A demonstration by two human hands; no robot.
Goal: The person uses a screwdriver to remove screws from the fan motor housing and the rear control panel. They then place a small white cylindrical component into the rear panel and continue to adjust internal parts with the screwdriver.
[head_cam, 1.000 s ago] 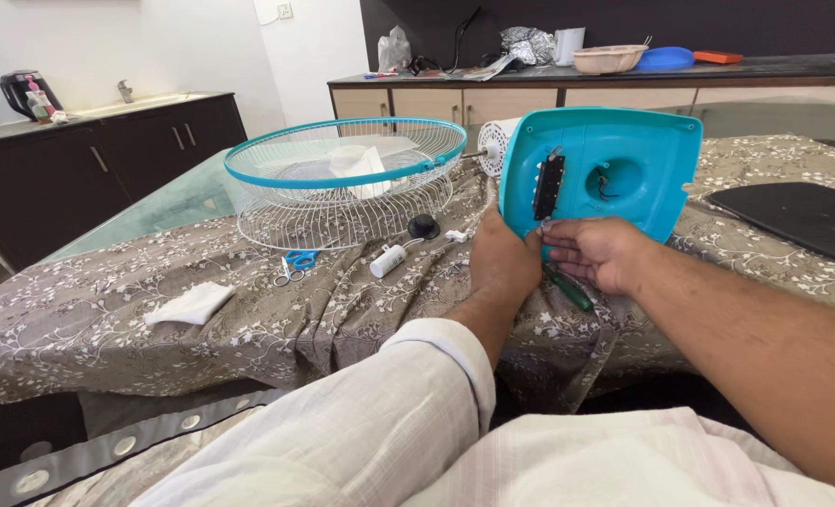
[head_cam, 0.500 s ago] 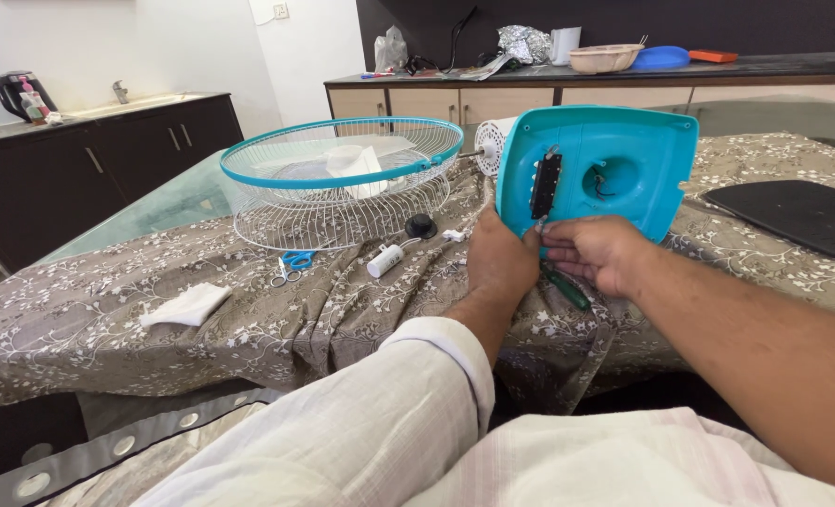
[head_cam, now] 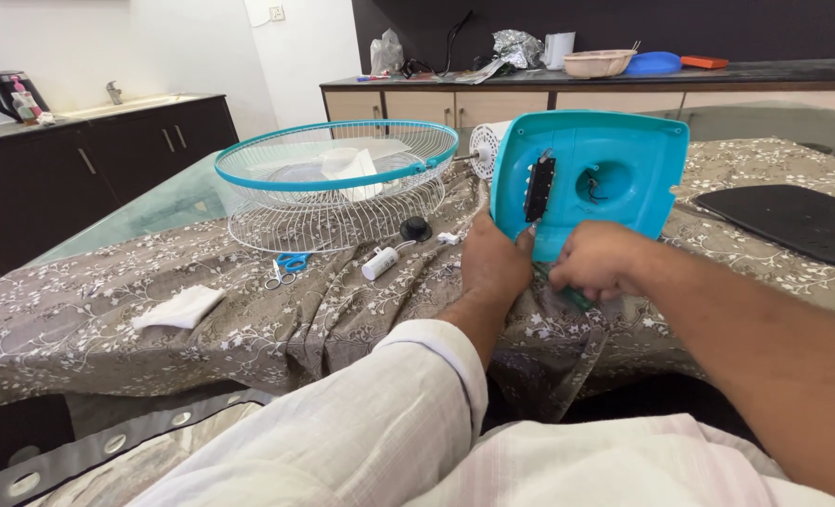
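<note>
A teal fan base (head_cam: pixel 614 178) stands tipped on its edge on the cloth-covered table (head_cam: pixel 248 329), its underside facing me, with a black part (head_cam: pixel 538 188) set in it and a round hollow with wires. My left hand (head_cam: pixel 494 261) presses against the base's lower left edge, fingers by the black part. My right hand (head_cam: pixel 597 263) is closed around a green-handled tool (head_cam: pixel 572 298) at the base's bottom edge. The tool's tip is hidden behind my fingers.
A white wire fan guard with a teal rim (head_cam: pixel 337 188) lies to the left. Near it are blue scissors (head_cam: pixel 289 266), a small white cylinder (head_cam: pixel 380 263), a black knob (head_cam: pixel 414 228) and a folded white cloth (head_cam: pixel 181 308). A black mat (head_cam: pixel 793 221) lies at the right.
My head has shifted slightly; both hands stay at the base's lower edge with barely any movement.
</note>
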